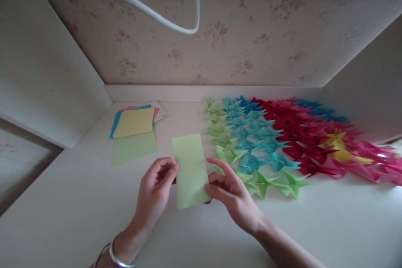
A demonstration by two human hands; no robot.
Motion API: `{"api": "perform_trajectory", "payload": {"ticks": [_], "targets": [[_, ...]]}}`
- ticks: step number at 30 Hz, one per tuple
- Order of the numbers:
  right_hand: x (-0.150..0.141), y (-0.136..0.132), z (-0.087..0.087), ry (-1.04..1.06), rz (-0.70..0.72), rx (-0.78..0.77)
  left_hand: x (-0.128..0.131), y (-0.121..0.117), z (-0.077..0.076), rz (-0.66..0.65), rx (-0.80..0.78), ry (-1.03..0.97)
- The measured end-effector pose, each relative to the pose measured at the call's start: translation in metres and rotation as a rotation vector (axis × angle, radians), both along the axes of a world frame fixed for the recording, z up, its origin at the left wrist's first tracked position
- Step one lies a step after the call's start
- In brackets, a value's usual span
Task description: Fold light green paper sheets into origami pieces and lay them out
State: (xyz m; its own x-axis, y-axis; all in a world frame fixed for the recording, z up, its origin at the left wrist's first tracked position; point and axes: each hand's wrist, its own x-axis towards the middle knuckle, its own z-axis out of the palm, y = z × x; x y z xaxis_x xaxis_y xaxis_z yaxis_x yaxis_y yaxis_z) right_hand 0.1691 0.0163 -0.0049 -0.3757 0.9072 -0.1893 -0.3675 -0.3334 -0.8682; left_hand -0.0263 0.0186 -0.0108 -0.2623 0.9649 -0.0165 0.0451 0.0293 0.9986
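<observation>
Light green paper upright between two hands, above the desk's near-middle
Left hand pinches its left edge, right hand its lower right; its long axis runs away from the near edge, far end tipped slightly left. Folded paper cranes crowd the right side.

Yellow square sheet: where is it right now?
Head view, left side: the yellow sheet tops the stack of coloured papers, overlapping the flat green sheet, left of the left hand's held paper.
</observation>
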Motion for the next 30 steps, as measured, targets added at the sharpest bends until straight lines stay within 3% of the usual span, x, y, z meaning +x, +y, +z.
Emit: {"api": "perform_trajectory", "payload": {"ticks": [4,8,14,18,20,26,30], "targets": [[0.005,0.0,-0.002,-0.018,-0.071,0.042,-0.001,-0.002,0.001,-0.116,-0.07,-0.044],[0.01,0.002,-0.006,-0.004,-0.124,0.032,0.002,-0.005,0.004,-0.246,-0.04,-0.131],[0.011,0.003,-0.008,0.014,-0.14,-0.019,0.003,-0.008,0.006,-0.27,-0.047,-0.12],[0.012,0.004,-0.008,-0.105,-0.174,0.049,0.001,-0.006,0.003,-0.257,-0.08,-0.131],[0.013,0.004,-0.007,-0.259,-0.193,0.193,0.002,-0.004,0.001,-0.23,-0.112,-0.171],[0.017,-0.002,-0.009,-0.637,-0.095,0.938,0.007,0.0,0.007,-0.07,-0.062,-0.279],[0.015,-0.005,-0.012,-0.807,-0.102,1.187,0.009,0.001,0.01,-0.064,-0.086,-0.377]]}}
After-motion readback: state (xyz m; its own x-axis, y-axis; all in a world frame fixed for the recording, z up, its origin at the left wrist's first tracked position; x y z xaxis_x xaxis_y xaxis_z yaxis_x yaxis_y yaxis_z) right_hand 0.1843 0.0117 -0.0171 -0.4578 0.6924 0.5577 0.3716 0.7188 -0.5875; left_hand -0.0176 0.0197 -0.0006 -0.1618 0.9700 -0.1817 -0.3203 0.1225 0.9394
